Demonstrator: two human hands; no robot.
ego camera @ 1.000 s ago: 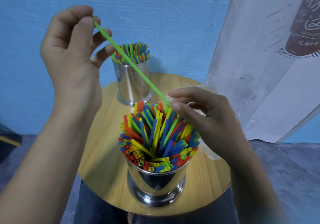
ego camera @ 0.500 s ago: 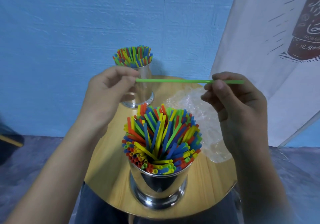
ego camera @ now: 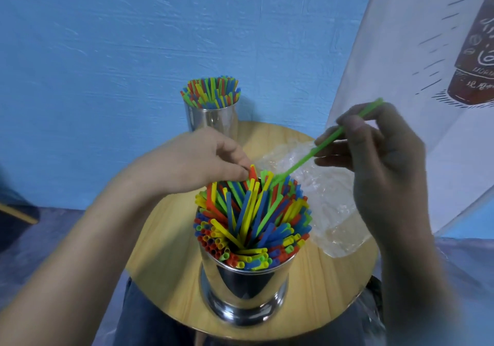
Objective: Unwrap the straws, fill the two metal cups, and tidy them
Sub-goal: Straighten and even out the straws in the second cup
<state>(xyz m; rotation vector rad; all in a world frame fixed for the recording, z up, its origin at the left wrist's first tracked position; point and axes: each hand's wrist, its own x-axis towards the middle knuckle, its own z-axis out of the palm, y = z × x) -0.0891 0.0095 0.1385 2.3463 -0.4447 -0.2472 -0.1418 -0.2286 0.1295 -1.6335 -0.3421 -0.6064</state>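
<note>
Both cups look full to me. The far shiny metal cup (ego camera: 213,123) stands by the blue wall (ego camera: 107,51) with its straws level. The near shiny metal cup (ego camera: 244,287), at the near edge of the round wooden counter (ego camera: 160,228), is crammed with a splayed, untidy bunch. The crumpled clear plastic wrapper (ego camera: 331,206) lies flat on the right of the counter, seemingly spent. I judge what is left is seating this thin green straw (ego camera: 328,145) and evening up the near bunch.

The right hand (ego camera: 379,169) pinches that straw between thumb and fingers, tilted, its lower end at the far-right rim of the near bunch. The left hand (ego camera: 197,164) has curled fingers at an orange straw (ego camera: 252,172) on the far side; whether they pinch it I cannot tell.

Half a second ago both hands held the green straw level above the cup. Now the left has let go and dropped to the bunch.
</note>
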